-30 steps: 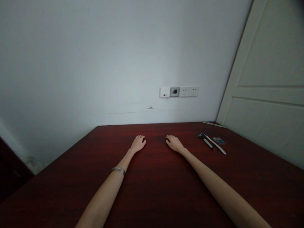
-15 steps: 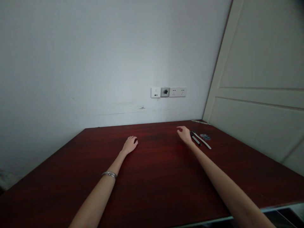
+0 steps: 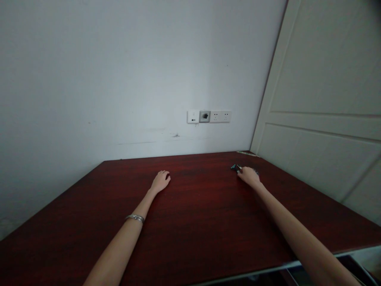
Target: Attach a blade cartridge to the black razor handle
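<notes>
On the dark red table, my left hand (image 3: 160,181) rests palm down with its fingers loosely bent and the thumb apart. It holds nothing. My right hand (image 3: 249,176) is farther right, its fingers curled down over a small group of slim pen-like items (image 3: 236,168). Dark and teal ends of these poke out to the left past the fingertips. Most of the group is hidden under the hand, so which item the fingers grip cannot be made out. A bit of a small bluish, see-through thing (image 3: 256,171) shows just behind the hand.
The reddish-brown table (image 3: 190,222) meets a white wall with a row of sockets (image 3: 220,116). A flat strip like a ruler (image 3: 248,153) lies at the far right corner. A pale panelled door (image 3: 324,119) borders the right side. An open drawer (image 3: 300,276) is below the front edge.
My right hand has moved right and slightly toward me, from beside the pen-like items to on top of them, and its fingers have curled down. My left hand has stayed put. The view has shifted slightly.
</notes>
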Demonstrator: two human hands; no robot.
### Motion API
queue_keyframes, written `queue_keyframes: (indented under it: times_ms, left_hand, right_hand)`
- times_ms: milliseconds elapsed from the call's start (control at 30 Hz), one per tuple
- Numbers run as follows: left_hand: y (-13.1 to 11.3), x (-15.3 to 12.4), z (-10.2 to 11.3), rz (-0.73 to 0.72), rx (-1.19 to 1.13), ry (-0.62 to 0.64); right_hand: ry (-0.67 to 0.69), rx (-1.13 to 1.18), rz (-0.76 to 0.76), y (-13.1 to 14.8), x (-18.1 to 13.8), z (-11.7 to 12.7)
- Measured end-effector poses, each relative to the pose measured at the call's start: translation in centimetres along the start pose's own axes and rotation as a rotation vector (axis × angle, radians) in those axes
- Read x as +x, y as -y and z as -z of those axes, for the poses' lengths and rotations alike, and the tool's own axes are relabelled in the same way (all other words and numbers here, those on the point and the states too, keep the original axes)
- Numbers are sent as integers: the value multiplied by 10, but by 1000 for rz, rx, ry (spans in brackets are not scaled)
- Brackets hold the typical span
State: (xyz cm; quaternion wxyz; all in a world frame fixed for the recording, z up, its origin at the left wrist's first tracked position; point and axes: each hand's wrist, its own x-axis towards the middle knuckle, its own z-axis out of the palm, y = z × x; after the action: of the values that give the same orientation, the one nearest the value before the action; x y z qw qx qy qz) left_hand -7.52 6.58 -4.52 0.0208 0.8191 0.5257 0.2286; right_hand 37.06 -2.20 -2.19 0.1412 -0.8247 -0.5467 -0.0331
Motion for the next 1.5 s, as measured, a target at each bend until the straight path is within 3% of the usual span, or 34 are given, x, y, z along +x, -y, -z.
queue_keyframes:
  times_ms: [467, 633, 800, 967, 1200, 1500]
  left_hand:
    - [-4, -2, 4, 15, 13, 2]
    - [-21, 5, 12, 75, -61, 3]
    - [-73, 16, 26, 45, -405, -88]
    - [-119, 18, 38, 60, -770, -128]
    - [-134, 12, 47, 143, -948, -175]
    - [-129, 15, 46, 162, -750, -232]
  right_hand:
    - [-48, 166, 47, 12, -1, 4]
    - [-165, 405, 172, 56, -3, 14]
    - [-226, 806, 333, 123, -33, 21]
    - [-238, 963, 454, 173, -69, 23]
    - [-230, 990, 529, 198, -83, 26]
    - [-210, 1005, 518, 207, -85, 19]
